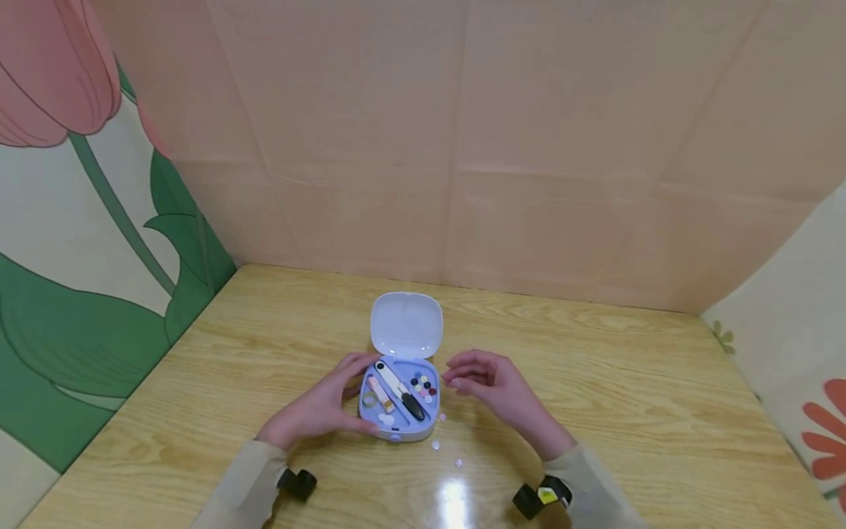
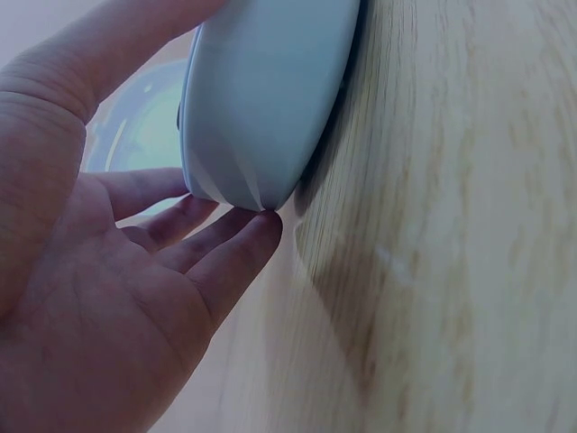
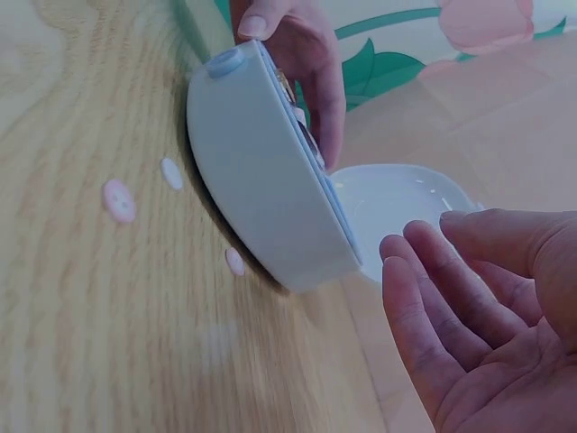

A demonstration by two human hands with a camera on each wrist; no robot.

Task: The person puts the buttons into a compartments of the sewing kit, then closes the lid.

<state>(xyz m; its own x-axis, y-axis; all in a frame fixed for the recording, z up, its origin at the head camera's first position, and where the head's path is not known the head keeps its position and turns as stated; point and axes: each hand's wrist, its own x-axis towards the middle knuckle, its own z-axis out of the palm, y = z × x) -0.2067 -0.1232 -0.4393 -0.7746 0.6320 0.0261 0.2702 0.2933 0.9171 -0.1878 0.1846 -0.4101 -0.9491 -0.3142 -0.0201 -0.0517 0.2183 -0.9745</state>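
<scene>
A blue and white sewing box sits on the table with its white lid raised. My left hand holds it by the left side, thumb at the front edge and fingers round the back corner. The tray holds scissors with a black handle, a pink-and-white tool and several small buttons in the right compartment. Beside the box's right edge hovers my right hand, fingers loosely bent with nothing between them; its palm shows bare in the right wrist view.
Three loose buttons lie on the wooden table, right of the box's front: a larger pink button, a whitish button and a small pink button close against the box. A peach-coloured sheet stands behind the table.
</scene>
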